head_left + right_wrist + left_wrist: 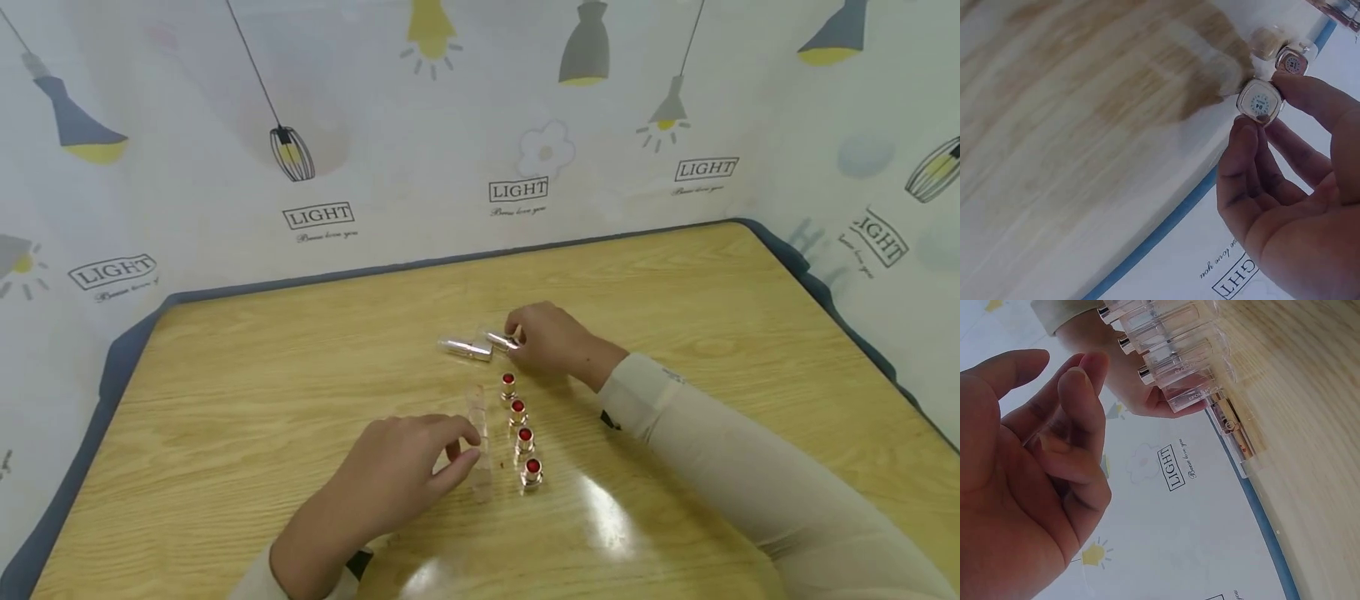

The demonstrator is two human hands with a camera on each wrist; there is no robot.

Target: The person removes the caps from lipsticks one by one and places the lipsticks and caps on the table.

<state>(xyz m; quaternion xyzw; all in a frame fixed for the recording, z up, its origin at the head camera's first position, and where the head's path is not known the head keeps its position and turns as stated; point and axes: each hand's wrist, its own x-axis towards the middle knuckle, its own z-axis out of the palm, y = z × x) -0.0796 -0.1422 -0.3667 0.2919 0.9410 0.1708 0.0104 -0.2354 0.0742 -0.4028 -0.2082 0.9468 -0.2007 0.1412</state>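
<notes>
My right hand [551, 337] pinches a lipstick tube [501, 340] lying near the back of the group. In the right wrist view, thumb and fingertips are at the sides of its squarish base [1259, 103], which bears a round label. A second lipstick tube [467, 348] lies just left of it. My left hand [401, 462] hovers with loosely bent fingers and nothing between them. Its thumb and forefinger overlap a clear plastic holder [480, 483] in the head view. Several red-topped lipsticks [525, 438] stand upright in a row right of that holder.
The wooden table [262, 400] carries all of this. Behind it and along its sides hangs a white, lamp-printed cloth [420, 167], with a blue border [360, 273] at the table's back edge. A tiny dark speck [502, 465] lies between holder and lipsticks.
</notes>
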